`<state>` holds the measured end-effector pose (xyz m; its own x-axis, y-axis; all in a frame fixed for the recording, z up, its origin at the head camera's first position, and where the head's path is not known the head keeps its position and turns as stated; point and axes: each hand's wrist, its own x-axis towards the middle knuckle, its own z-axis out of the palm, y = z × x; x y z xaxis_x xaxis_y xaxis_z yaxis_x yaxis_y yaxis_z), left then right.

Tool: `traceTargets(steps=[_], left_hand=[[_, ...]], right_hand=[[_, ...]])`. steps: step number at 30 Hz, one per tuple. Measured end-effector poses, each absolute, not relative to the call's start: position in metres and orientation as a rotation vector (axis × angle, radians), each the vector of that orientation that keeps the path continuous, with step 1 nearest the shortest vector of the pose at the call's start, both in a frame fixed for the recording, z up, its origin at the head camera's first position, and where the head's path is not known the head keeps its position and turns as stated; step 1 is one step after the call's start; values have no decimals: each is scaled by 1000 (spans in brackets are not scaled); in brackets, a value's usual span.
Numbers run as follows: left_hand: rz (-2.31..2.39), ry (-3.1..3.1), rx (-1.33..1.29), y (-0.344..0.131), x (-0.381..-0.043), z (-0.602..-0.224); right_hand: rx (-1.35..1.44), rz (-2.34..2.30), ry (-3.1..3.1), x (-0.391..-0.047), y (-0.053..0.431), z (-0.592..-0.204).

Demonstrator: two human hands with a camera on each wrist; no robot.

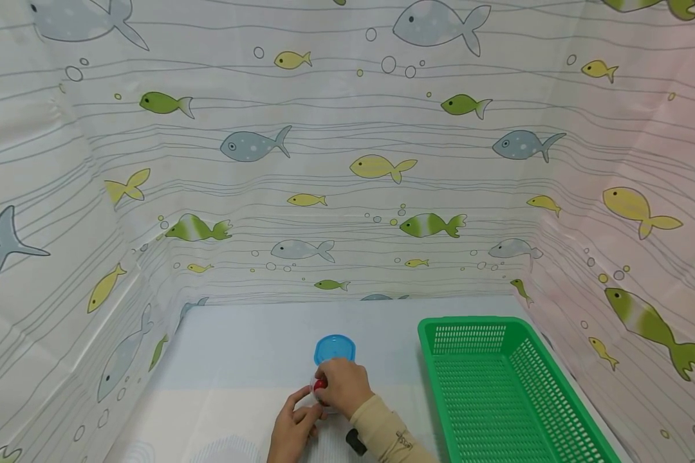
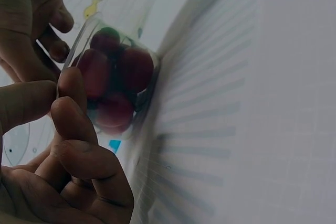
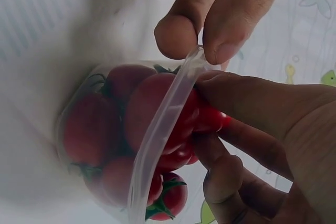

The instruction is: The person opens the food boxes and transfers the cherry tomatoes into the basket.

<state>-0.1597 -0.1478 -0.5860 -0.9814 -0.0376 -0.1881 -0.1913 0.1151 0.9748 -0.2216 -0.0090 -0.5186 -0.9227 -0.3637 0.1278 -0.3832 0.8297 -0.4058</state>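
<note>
A clear plastic container (image 3: 164,129) full of red cherry tomatoes (image 3: 92,129), some with green stems, stands on the table between the hands. My left hand (image 1: 294,427) pinches its rim between thumb and fingertips, as the left wrist view shows up close. At the container's mouth, my right hand (image 1: 344,386) holds a cherry tomato (image 3: 209,119) between thumb and fingers. More tomatoes (image 2: 114,113) show through the wall in the left wrist view. Just beyond the right hand lies a blue lid (image 1: 334,348), its near edge partly covered by that hand.
To the right stands a large green plastic basket (image 1: 431,373) with perforated walls, nothing visible inside. A white table (image 1: 231,347) lies under everything. Fish-printed sheets (image 1: 347,128) enclose it at the back and both sides.
</note>
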Motion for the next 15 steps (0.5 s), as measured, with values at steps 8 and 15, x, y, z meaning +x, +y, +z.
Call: traceTargets(steps=[8, 15], left_hand=[[1984, 2259, -246, -148, -160, -586], [1987, 2266, -236, -148, -160, -586]], right_hand=[[600, 687, -2932, -224, -7, -518], [567, 681, -2929, -226, -4, -510]])
